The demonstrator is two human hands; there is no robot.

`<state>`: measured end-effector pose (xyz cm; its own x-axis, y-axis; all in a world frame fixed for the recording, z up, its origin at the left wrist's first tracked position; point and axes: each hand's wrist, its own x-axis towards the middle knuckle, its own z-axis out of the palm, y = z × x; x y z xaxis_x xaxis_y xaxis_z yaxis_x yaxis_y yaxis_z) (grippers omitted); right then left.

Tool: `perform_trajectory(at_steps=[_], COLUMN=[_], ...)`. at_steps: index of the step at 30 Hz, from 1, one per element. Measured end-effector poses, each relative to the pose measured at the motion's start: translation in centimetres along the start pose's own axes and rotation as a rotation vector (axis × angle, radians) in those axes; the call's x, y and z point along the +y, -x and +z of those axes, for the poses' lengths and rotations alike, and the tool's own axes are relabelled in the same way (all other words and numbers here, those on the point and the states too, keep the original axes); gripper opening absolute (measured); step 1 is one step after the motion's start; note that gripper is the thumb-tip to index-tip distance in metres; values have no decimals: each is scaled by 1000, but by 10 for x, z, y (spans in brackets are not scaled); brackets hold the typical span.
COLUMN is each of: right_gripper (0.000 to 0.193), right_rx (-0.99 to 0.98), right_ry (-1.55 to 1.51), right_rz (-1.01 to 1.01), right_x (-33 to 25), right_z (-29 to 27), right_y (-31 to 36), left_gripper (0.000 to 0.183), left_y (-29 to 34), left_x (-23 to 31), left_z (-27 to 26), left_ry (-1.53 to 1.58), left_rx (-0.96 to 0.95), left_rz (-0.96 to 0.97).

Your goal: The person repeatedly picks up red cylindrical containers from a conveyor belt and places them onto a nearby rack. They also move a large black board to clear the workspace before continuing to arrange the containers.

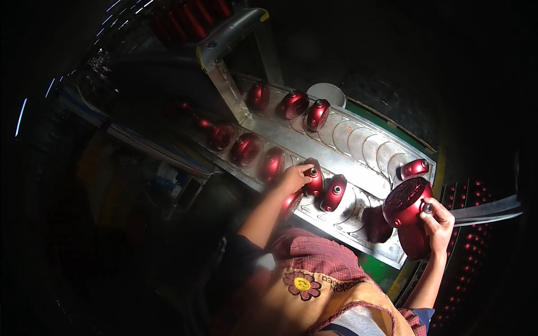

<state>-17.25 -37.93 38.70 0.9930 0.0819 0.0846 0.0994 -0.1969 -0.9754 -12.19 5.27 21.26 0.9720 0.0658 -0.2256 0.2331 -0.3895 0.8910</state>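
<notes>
Your left grip has thumb and finger at the metal neck of one red vessel, which stands near the front edge of the counter; how firmly they are closed, I cannot quite tell. Your right grip is closed around the neck of a tilted vessel, at the right end of the counter.

Along the far edge, you have a long bare stretch between the far vessel and the corner vessel. On the near side, open room lies just right of the next vessel.

The surface is silver metal with ring marks, brightly lit in the middle. The room around is mostly dark.
</notes>
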Motion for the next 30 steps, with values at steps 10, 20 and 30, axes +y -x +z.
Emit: perform_trajectory(at_steps=[10, 20, 30], right_gripper=[34, 36, 33], right_rx=[-284, -389, 108], right_ry=[19, 315, 62], right_rz=[-123, -273, -254], right_x=[54, 163, 158], right_z=[76, 160, 195], right_y=[-224, -325, -350], left_gripper=[33, 19, 21], left_y=[145, 256, 175], left_x=[-14, 25, 144], left_z=[13, -8, -101], left_ry=[305, 562, 289], left_rx=[433, 1040, 1065], left_rz=[15, -103, 142])
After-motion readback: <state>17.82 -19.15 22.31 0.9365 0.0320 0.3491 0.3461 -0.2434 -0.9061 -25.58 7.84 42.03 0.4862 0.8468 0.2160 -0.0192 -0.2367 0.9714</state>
